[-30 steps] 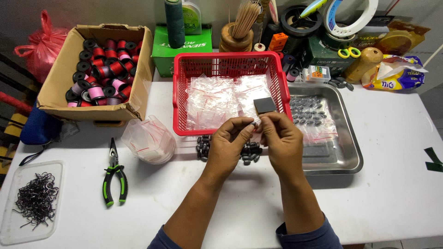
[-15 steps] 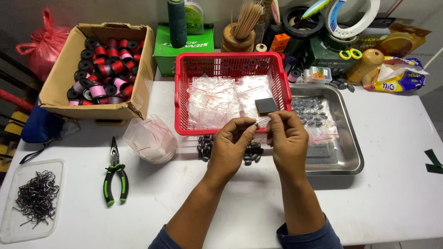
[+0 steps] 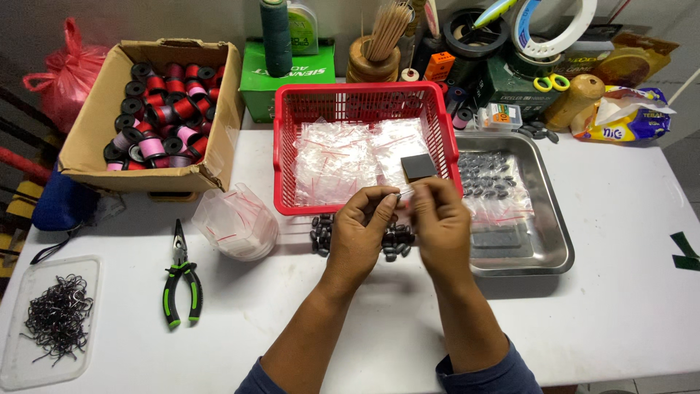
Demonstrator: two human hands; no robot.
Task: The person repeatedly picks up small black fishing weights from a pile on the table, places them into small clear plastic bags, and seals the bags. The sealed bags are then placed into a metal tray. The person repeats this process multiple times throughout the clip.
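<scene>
Green-handled pliers (image 3: pixel 181 281), spool-filled cardboard box (image 3: pixel 95 138)

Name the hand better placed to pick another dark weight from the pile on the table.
Left, probably. The left hand sits directly above the pile of dark weights, while the right hand is nearer the steel tray. Both hands pinch something small and thin between them.

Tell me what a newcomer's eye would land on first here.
First the red basket at the table's centre, filled with small clear bags. Just in front of it, the left hand and right hand meet, pinching something small between their fingers. At far left, a cardboard box of red, pink and black spools draws the eye next.
</scene>
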